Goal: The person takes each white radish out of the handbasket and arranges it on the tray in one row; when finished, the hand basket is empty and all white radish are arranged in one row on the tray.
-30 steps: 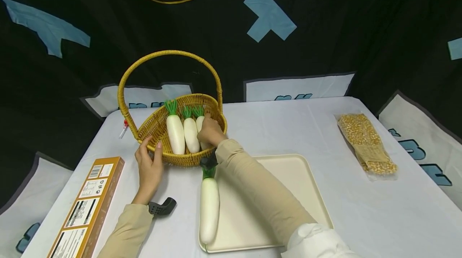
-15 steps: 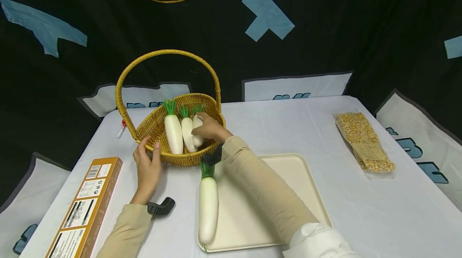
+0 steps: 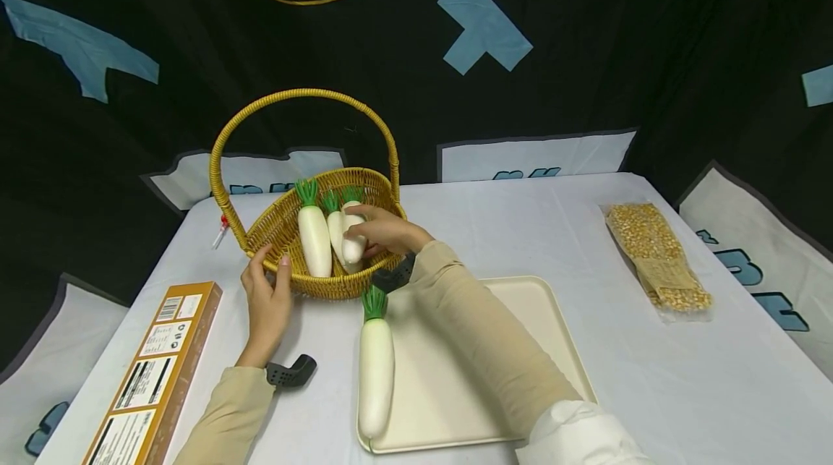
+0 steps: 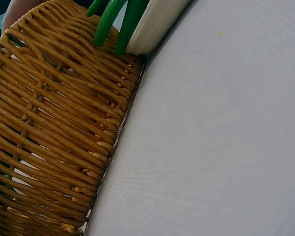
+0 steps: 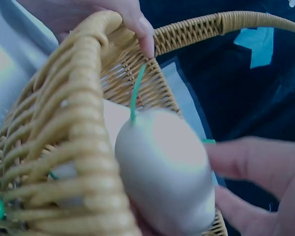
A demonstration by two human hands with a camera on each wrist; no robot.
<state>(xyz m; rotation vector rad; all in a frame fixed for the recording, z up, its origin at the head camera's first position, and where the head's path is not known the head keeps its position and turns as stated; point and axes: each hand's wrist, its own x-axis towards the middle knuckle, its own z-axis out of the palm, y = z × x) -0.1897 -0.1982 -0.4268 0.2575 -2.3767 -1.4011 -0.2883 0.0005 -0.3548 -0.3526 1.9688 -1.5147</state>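
My right hand [image 3: 384, 230] grips a white radish [image 5: 162, 167] in the right part of the wicker basket [image 3: 332, 291], its rounded end with a thin green tail toward the right wrist camera. Left of it in the basket lie a white radish [image 3: 314, 241] and a partly covered smaller radish [image 3: 335, 226], both green-topped. My left hand [image 3: 265, 306] holds the basket's front left rim, a finger hooked over it in the right wrist view. Nearer the front, another white radish [image 3: 376, 378] lies along the left side of a cream tray [image 3: 455, 378].
An orange-brown box [image 3: 156, 371] lies at the left of the table. At the right is a clear bag of corn kernels [image 3: 657, 259]. The basket's tall handle [image 3: 306, 94] arches above it. A small red-tipped item [image 3: 223, 230] lies behind the basket's left side.
My right hand has drawn back slightly to the right, and the radish in it has tilted, its lower end lifting toward the camera. My left hand stays on the rim.
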